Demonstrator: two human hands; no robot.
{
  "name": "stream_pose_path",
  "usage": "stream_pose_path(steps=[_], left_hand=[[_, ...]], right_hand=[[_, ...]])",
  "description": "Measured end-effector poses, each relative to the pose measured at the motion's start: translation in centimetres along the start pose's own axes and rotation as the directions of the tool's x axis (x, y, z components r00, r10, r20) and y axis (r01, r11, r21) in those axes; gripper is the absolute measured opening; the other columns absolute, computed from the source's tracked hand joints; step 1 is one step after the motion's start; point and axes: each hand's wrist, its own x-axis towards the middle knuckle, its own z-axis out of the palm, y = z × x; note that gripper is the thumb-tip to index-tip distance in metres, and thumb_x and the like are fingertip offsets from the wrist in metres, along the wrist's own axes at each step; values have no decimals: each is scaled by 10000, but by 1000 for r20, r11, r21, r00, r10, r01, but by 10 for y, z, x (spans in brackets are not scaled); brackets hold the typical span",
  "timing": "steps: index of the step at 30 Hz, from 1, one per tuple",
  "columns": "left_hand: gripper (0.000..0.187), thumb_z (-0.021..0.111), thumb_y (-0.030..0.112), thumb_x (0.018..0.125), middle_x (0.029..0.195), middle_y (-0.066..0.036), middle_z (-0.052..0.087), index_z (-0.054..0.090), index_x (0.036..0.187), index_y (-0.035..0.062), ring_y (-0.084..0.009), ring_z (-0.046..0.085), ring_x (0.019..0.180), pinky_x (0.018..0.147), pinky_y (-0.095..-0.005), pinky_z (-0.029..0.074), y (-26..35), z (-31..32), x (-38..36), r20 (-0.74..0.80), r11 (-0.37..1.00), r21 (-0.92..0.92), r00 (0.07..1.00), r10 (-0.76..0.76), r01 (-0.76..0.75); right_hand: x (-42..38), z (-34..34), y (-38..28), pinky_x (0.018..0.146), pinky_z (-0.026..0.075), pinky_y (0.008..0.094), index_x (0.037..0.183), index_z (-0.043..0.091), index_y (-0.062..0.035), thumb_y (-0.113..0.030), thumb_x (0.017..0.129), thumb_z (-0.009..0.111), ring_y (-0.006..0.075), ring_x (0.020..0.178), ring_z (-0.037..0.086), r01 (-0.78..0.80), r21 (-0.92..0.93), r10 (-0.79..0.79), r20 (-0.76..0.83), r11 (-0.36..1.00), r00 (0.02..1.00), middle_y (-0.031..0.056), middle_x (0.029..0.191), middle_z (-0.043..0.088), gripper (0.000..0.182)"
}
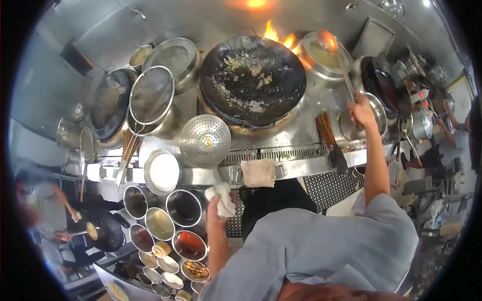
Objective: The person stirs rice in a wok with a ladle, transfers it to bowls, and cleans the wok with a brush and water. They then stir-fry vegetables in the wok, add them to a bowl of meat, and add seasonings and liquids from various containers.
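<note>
My right hand (361, 111) is wrapped round the handle of a ladle (346, 75). The ladle's bowl is raised over a lidded or mesh-topped pot (324, 56), beside flames at the wok's back right edge. A large black wok (253, 83) sits on the burner with pale scraps of food and foam in it. In my left hand (216, 213) is a folded white cloth (221, 197). Just above the cloth, a perforated skimmer (205, 141) has its handle running down toward it; whether my fingers also grip that handle is hidden.
Left of the wok are a round mesh strainer (151, 95) and a second wok (108, 105). Several metal pots of liquids and seasonings, including a red one (190, 246), stand at lower left. A bamboo brush (326, 131) lies on the right. Co-workers (47, 200) are at both sides.
</note>
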Motion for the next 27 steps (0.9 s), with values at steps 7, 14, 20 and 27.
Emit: stream_pose_path(steps=[7, 14, 20, 27], left_hand=[[493, 703, 220, 733, 881, -191, 624, 553, 1149, 1, -354, 638, 789, 714, -423, 529, -25, 102, -38, -33, 477, 823, 812, 583, -309], [437, 730, 266, 711, 862, -257, 646, 628, 1050, 10, -412, 639, 838, 754, -459, 514, -9, 90, -14, 79, -84, 996, 795, 601, -36], [429, 677, 254, 756, 868, -115, 643, 591, 1092, 1, -232, 628, 720, 625, -332, 525, -26, 58, -40, -195, 838, 417, 866, 460, -352], [506, 654, 231, 772, 964, -169, 637, 537, 1170, -57, -287, 637, 844, 776, -346, 523, -21, -28, -32, -104, 921, 339, 965, 241, -194]], right_hand=[[205, -24, 82, 414, 431, 319, 916, 594, -1, -164, 810, 583, 173, 461, 544, -61, -117, 86, 228, 991, 970, 58, 630, 577, 195], [179, -54, 71, 477, 362, 222, 1142, 472, 135, -97, 903, 508, 48, 537, 448, -610, 790, -198, 608, 57, 769, -3, 726, 481, 335], [56, -55, 9, 427, 327, 206, 1202, 434, 118, -97, 918, 458, 31, 489, 407, -512, 858, -215, 508, 44, 834, -39, 692, 430, 357], [-61, -10, -6, 386, 321, 183, 1179, 473, 34, -101, 876, 518, 28, 443, 376, -606, 783, -188, 580, -141, 793, -52, 677, 448, 334]])
